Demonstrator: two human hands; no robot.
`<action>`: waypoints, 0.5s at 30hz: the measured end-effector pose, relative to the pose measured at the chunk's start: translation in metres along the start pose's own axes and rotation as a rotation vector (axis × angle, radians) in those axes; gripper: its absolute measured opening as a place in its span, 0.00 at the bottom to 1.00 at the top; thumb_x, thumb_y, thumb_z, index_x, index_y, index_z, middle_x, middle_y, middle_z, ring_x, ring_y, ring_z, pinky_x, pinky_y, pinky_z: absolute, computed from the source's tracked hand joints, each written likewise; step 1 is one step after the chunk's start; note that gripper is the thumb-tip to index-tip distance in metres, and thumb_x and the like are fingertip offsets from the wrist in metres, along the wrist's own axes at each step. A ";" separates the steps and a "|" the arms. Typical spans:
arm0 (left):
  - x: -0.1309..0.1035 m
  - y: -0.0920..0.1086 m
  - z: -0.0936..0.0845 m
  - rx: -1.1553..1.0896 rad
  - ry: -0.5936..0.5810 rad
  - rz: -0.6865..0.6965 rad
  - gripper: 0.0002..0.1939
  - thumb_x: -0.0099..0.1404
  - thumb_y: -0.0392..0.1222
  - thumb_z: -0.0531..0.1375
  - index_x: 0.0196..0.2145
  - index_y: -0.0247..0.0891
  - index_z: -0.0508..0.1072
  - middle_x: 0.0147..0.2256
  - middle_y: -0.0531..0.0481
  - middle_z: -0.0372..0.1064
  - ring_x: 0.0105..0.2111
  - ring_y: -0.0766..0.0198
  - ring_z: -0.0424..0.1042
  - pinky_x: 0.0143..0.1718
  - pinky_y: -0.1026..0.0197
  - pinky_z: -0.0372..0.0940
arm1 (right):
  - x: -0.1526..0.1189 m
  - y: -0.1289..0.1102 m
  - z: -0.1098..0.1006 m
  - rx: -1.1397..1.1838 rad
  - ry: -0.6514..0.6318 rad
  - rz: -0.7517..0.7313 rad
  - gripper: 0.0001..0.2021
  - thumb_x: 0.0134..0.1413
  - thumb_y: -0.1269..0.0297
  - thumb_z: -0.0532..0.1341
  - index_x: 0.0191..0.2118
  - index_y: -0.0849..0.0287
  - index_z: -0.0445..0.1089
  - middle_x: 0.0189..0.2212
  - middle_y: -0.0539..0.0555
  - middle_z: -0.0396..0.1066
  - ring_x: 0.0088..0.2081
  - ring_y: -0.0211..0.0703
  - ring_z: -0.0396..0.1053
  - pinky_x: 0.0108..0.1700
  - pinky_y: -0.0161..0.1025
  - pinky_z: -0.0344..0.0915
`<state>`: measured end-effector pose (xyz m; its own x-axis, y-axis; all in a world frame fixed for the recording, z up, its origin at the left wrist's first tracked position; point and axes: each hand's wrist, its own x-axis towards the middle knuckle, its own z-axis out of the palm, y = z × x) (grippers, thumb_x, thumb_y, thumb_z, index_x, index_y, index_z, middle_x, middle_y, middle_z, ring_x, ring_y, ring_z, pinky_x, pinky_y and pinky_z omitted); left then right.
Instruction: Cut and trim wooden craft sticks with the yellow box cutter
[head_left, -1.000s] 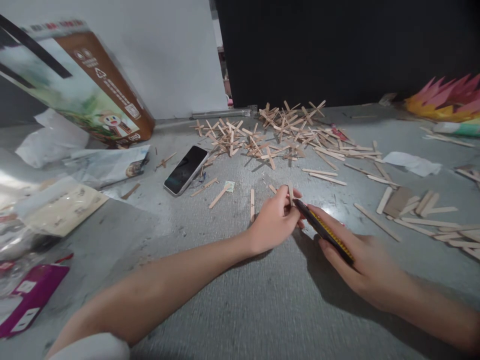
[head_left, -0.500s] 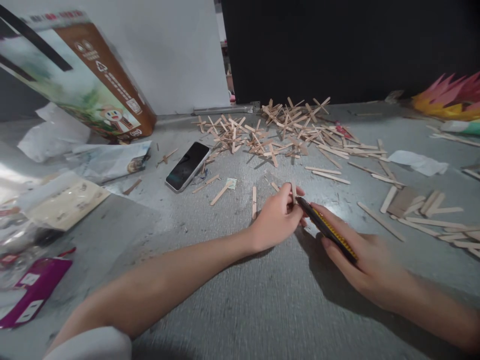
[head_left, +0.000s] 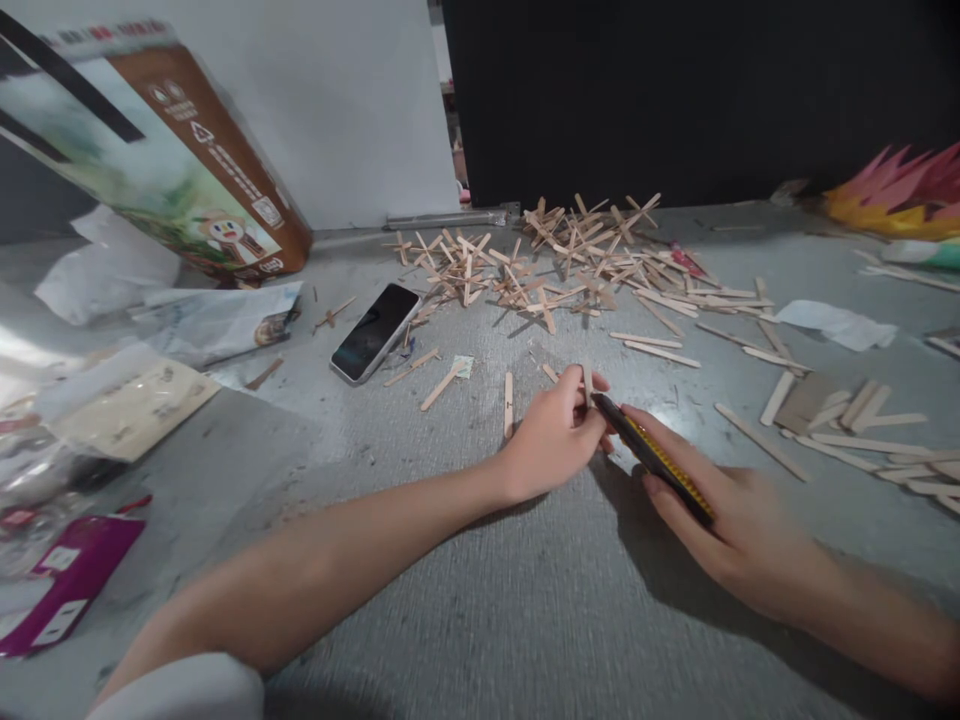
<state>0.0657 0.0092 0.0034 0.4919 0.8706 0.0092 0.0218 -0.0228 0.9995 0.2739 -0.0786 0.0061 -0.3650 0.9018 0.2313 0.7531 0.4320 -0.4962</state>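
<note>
Fingers closed, my left hand (head_left: 551, 435) pinches a short wooden stick (head_left: 588, 385) that stands up between the fingertips. My right hand (head_left: 731, 520) is wrapped round a black and yellow utility knife (head_left: 656, 460), whose front end meets the stick at my left fingers. The blade itself is too small to make out. Just left of my left hand, a wooden stick with a dark mark (head_left: 508, 405) lies on the grey table (head_left: 480, 620). A heap of crossed wooden sticks (head_left: 469, 270) lies beyond my hands.
A phone (head_left: 376, 333) lies left of the heap. A printed carton (head_left: 202, 160), plastic packaging (head_left: 150, 400) and a purple packet (head_left: 71, 580) occupy the left side. At right are loose sticks (head_left: 840, 453), a white tissue (head_left: 836, 325) and a pink and yellow paper piece (head_left: 900, 195).
</note>
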 end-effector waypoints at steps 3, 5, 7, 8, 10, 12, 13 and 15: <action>0.000 0.000 0.000 0.006 0.001 -0.001 0.05 0.74 0.34 0.56 0.46 0.40 0.64 0.34 0.53 0.74 0.30 0.65 0.78 0.36 0.60 0.72 | 0.000 0.001 0.001 -0.004 -0.002 0.004 0.31 0.76 0.62 0.53 0.80 0.58 0.52 0.29 0.53 0.83 0.16 0.39 0.71 0.21 0.32 0.65; 0.000 -0.001 0.000 0.003 0.001 0.000 0.05 0.74 0.34 0.56 0.47 0.40 0.64 0.34 0.53 0.74 0.30 0.65 0.78 0.36 0.60 0.72 | -0.001 0.001 0.001 -0.003 0.004 -0.002 0.32 0.76 0.62 0.53 0.80 0.57 0.51 0.31 0.54 0.84 0.17 0.39 0.71 0.21 0.33 0.65; 0.000 -0.002 0.000 -0.004 0.001 0.004 0.05 0.74 0.35 0.56 0.47 0.40 0.64 0.34 0.52 0.73 0.30 0.65 0.78 0.36 0.60 0.72 | -0.001 0.001 0.001 -0.004 0.005 -0.009 0.32 0.76 0.62 0.53 0.80 0.55 0.51 0.34 0.55 0.85 0.17 0.39 0.72 0.22 0.33 0.66; 0.001 -0.003 0.000 -0.009 0.003 0.005 0.05 0.74 0.35 0.56 0.46 0.40 0.64 0.34 0.53 0.73 0.30 0.65 0.78 0.36 0.60 0.72 | -0.001 0.000 0.001 -0.006 0.007 -0.012 0.32 0.76 0.62 0.53 0.80 0.54 0.50 0.34 0.54 0.85 0.17 0.39 0.72 0.22 0.33 0.66; 0.001 -0.004 0.000 -0.016 0.005 0.004 0.05 0.74 0.35 0.57 0.46 0.40 0.64 0.35 0.53 0.73 0.30 0.65 0.78 0.36 0.60 0.72 | 0.000 0.000 0.001 -0.009 0.004 -0.009 0.32 0.76 0.62 0.53 0.80 0.53 0.50 0.34 0.53 0.85 0.17 0.38 0.72 0.21 0.33 0.66; 0.001 -0.004 0.000 -0.019 0.005 0.001 0.05 0.74 0.35 0.57 0.46 0.40 0.64 0.34 0.53 0.73 0.30 0.65 0.78 0.37 0.60 0.72 | 0.000 0.001 0.001 -0.005 -0.004 -0.005 0.32 0.76 0.62 0.53 0.80 0.53 0.50 0.36 0.54 0.85 0.18 0.39 0.73 0.23 0.33 0.67; 0.001 -0.004 0.000 -0.021 0.004 0.001 0.05 0.74 0.35 0.57 0.47 0.40 0.64 0.34 0.52 0.73 0.31 0.65 0.79 0.37 0.59 0.72 | -0.001 0.001 0.001 -0.003 -0.009 -0.002 0.32 0.76 0.62 0.53 0.80 0.54 0.50 0.37 0.54 0.85 0.19 0.39 0.73 0.24 0.34 0.69; 0.000 -0.005 0.000 -0.023 0.003 0.000 0.05 0.75 0.36 0.57 0.47 0.40 0.64 0.34 0.52 0.73 0.32 0.64 0.79 0.39 0.59 0.73 | -0.001 0.002 0.001 -0.003 -0.009 0.001 0.32 0.76 0.62 0.53 0.80 0.55 0.51 0.36 0.54 0.84 0.19 0.39 0.74 0.25 0.34 0.70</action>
<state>0.0659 0.0097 -0.0013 0.4892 0.8721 0.0095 0.0012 -0.0116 0.9999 0.2755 -0.0788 0.0034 -0.3695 0.9020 0.2232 0.7548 0.4315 -0.4942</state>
